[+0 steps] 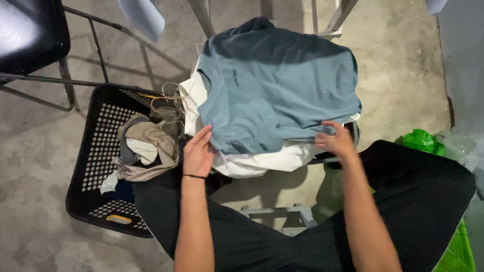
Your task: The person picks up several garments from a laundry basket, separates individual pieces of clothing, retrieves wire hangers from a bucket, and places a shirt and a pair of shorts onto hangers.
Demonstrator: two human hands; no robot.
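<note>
Hands work at the near edge of a blue-grey shirt [277, 85], which lies spread flat on top of a stack of white garments [262, 161]. The stack sits on a small raised support, apparently a stool or stand; its form is mostly hidden under the cloth. Left hand [197, 153] rests at the shirt's lower left corner, fingers extended and close together, fingertips touching the fabric edge; no pinch is visible. Right hand [337, 141] sits at the lower right edge with fingers curled, gripping a fold of the blue-grey fabric. A thin dark band circles the left wrist.

Black perforated laundry basket [96, 166] stands on the concrete floor [35, 151] just left of the stack. It contains crumpled beige and white clothes [146, 148] and a tangle of wire hangers [169, 100] at its far rim. A black chair [30, 30] stands beyond the basket. A green plastic bag [423, 141] lies to the right, beside the person's dark trousers.
</note>
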